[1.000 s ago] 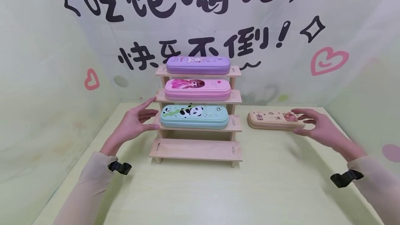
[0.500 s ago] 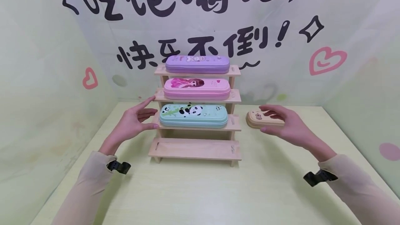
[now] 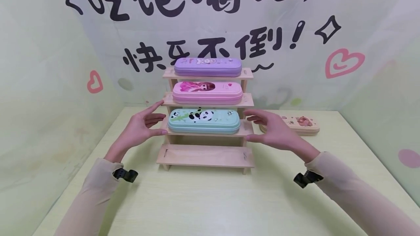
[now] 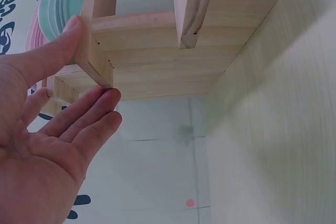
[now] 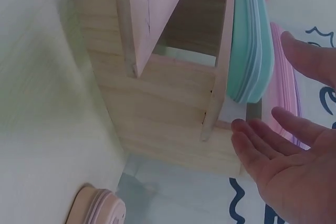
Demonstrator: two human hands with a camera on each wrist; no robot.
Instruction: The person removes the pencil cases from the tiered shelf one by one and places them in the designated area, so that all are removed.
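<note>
Evidently both hands frame the third tier down of a wooden rack (image 3: 205,156), where a mint-green case (image 3: 203,121) printed with pandas lies flat on the board. The left hand (image 3: 139,130) keeps its thumb and fingers spread apart at the left end; in the left wrist view the thumb lies against the board's front edge, just beside the case, and the fingertips touch the board's end. Its index finger reaches up to the tier above. The right hand (image 3: 273,128) holds nothing — thumb and fingers stand well apart at the right end of the same tier, near the case's rounded end. Whether its fingertips touch the wood, I cannot tell.

Higher up, a pink case (image 3: 207,93) with a long-haired figure on its lid lies on the second tier, and a purple case (image 3: 208,67) on the top one. To the right of the rack — partly hidden behind the right hand — a beige case (image 3: 303,125) lies on the pale table (image 3: 210,207). Black lettering (image 3: 211,41) marks the white backdrop (image 3: 210,24).
</note>
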